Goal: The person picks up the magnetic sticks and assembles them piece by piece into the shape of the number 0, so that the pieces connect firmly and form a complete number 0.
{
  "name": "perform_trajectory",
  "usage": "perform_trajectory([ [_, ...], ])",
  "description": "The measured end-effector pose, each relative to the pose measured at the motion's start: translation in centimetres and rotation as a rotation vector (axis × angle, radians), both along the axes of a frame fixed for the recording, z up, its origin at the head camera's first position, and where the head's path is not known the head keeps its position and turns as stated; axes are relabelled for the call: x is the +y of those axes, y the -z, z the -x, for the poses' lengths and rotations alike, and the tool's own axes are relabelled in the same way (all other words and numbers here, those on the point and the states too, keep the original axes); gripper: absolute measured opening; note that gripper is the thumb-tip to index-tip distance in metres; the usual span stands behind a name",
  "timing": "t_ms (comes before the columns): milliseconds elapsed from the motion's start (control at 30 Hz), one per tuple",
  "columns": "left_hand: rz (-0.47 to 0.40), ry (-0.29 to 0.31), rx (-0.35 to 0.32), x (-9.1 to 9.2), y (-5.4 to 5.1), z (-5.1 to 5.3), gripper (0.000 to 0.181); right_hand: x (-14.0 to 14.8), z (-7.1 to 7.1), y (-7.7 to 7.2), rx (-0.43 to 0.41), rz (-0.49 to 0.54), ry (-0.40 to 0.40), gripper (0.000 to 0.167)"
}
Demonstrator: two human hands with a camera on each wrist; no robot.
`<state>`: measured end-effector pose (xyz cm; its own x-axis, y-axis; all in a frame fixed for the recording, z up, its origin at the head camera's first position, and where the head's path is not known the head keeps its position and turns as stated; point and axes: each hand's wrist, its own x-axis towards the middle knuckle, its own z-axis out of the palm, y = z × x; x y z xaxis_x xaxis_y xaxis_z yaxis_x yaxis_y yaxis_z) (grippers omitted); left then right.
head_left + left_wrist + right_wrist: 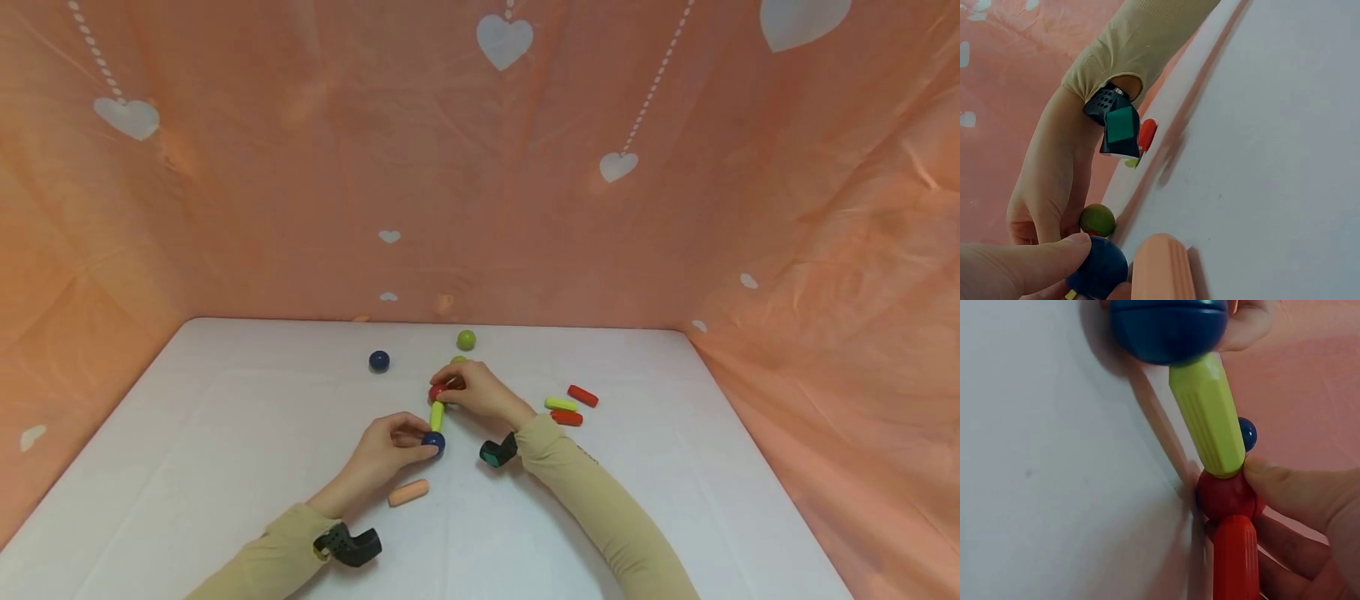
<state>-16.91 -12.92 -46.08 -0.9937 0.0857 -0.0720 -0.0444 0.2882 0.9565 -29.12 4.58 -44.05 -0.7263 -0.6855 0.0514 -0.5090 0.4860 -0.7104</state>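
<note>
Between finger and thumb my left hand (386, 448) pinches a dark blue ball (433, 442). A yellow-green ribbed rod (437, 416) runs from that ball to a red ball (437, 392), touching both. My right hand (476, 390) pinches the red ball from its right side. In the right wrist view a red rod (1235, 559) meets the same red ball (1227, 495); the head view hides it behind the right hand. A peach rod (408, 492) lies on the table just below the left hand, close to the blue ball in the left wrist view.
Behind the hands are a second blue ball (378, 361), a green ball (466, 339) and another greenish ball (458, 360), partly hidden. Right of the right wrist lie two red rods (582, 396) and a yellow-green rod (561, 404). Orange cloth (450, 192) surrounds the white table (247, 400).
</note>
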Motion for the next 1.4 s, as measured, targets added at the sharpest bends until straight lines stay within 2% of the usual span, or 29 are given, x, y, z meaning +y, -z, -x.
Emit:
perform_trajectory([
  [133,0.012,-0.046,-0.012,0.4,-0.2,0.0,0.029,0.1,0.0,0.0,-0.004,0.002,0.003,0.024],
  [233,0.039,-0.06,-0.011,0.6,-0.2,0.1,0.029,0.2,0.0,-0.1,-0.004,0.004,0.005,0.024],
  [400,0.067,-0.06,-0.013,0.6,-0.1,0.2,0.029,0.4,0.0,0.1,-0.006,0.013,0.0,0.025],
  [533,0.067,-0.052,0.002,0.6,-0.1,0.3,0.029,0.9,0.0,0.1,-0.027,0.06,0.001,0.028],
  [700,0.065,-0.048,0.008,0.7,-0.2,0.3,0.028,2.5,-0.1,-0.1,-0.072,0.142,0.033,0.03],
  [867,0.075,-0.053,-0.021,0.7,-0.1,0.2,0.029,4.8,-0.3,0.0,-0.03,0.169,0.061,0.031],
  [1067,0.077,-0.061,-0.032,0.7,-0.2,0.1,0.028,7.2,-0.9,0.5,-0.031,0.179,0.183,0.034],
  [1167,0.076,-0.062,-0.037,0.7,-0.3,0.0,0.029,7.7,-1.0,0.7,-0.041,0.197,0.214,0.035],
  [1400,0.079,-0.068,-0.042,0.8,-0.3,0.2,0.03,8.0,-1.3,1.3,-0.05,0.204,0.226,0.032],
])
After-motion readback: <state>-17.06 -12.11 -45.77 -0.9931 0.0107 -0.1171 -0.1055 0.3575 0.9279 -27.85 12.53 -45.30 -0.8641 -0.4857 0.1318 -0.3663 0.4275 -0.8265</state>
